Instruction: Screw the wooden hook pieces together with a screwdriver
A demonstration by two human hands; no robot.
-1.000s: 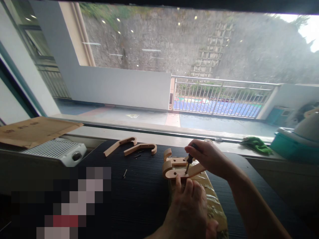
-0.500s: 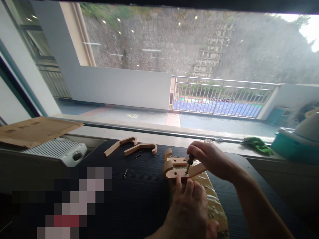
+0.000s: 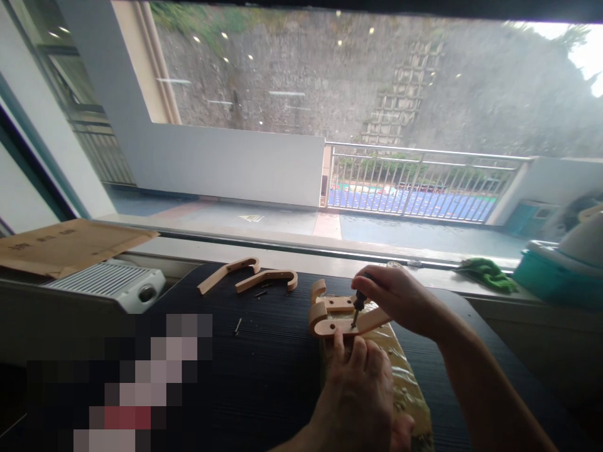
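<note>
My right hand (image 3: 400, 298) is closed around a dark-handled screwdriver (image 3: 360, 301), held nearly upright. The tip stands at a screw hole in the nearer wooden hook (image 3: 323, 327). My left hand (image 3: 362, 376) lies on a board wrapped in shiny tan film (image 3: 407, 392), fingers stretched and slightly spread, thumb apart. Its fingertips press on the near edge of that hook, one finger close to the second hole. Just behind lies another wooden hook (image 3: 336, 304) with holes, on the same board. Whether the screw turns cannot be seen.
Two loose wooden hooks (image 3: 268, 278) and several dark screws (image 3: 238, 326) lie on the black table (image 3: 277, 358). A cardboard piece (image 3: 70, 245) rests over a white radiator (image 3: 113, 285) at left. A green cloth (image 3: 487, 275) and a teal container (image 3: 541, 276) stand by the window at right.
Almost nothing differs. The right hand and screwdriver have shifted very slightly; the left hand stays pressed at the hook.
</note>
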